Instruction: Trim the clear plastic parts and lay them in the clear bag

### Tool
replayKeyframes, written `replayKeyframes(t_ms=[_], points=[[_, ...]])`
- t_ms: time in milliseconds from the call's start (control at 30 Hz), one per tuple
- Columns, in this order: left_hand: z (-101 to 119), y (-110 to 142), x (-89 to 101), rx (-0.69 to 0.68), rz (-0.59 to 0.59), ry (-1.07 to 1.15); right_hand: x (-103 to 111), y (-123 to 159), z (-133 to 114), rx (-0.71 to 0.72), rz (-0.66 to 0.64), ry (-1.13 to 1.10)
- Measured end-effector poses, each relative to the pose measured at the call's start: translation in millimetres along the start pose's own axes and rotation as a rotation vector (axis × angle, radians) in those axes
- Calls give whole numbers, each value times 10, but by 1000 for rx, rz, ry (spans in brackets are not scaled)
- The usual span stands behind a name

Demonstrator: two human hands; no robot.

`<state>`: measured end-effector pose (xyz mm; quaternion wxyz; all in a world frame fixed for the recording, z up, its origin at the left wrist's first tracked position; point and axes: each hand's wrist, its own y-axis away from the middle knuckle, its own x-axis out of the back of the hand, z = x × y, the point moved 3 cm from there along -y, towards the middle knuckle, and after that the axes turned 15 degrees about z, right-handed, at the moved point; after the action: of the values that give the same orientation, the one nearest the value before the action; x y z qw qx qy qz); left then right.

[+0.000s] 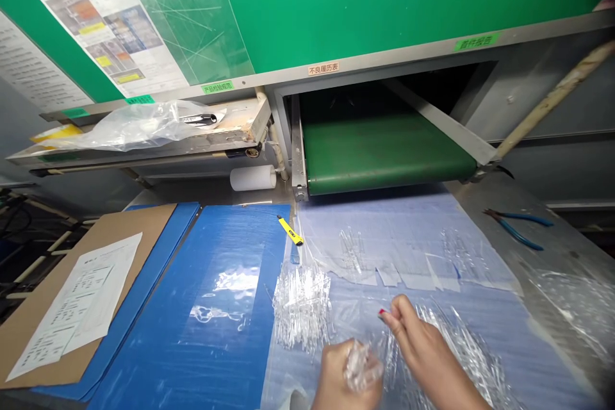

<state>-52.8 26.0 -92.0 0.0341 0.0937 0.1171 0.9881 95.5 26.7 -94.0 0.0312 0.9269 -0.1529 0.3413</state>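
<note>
My left hand (346,377) is closed around a bundle of clear plastic pieces (364,365), slightly blurred at the lower middle of the view. Just right of it, my right hand (425,343) has its fingers pinched together, with a small red spot at the tip. Whether something thin is between those fingers I cannot make out. Under and beside the right hand lies a loose heap of thin clear plastic pieces (473,352). Left of the hands is a denser pile of clear plastic sticks (302,304). A few more clear pieces (353,250) lie farther back on the pale sheet.
A yellow cutter (290,230) lies by the blue board (230,333). Blue-handled pliers (521,227) rest on the right. A green conveyor belt (384,147) ends behind the sheet (542,359). Cardboard with papers (81,295) is at left; a plastic bag (139,125) sits on a shelf.
</note>
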Motion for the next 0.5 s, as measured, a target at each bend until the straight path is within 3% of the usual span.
replayKeyframes(t_ms=[100,200,267,367,500], points=[[-86,-21,46,106,23,129,141,-132,235,-48,72,105],[-131,-57,21,277,-60,365,354,-286,363,-111,127,206],[-130,-72,-14,330,-121,507,417,-373,377,-112,59,335],[-155,-46,-50,426,-216,656,350,-460,333,-36,-112,558],[-273,88,-44,598,-472,730,151,-524,218,26,-205,647]])
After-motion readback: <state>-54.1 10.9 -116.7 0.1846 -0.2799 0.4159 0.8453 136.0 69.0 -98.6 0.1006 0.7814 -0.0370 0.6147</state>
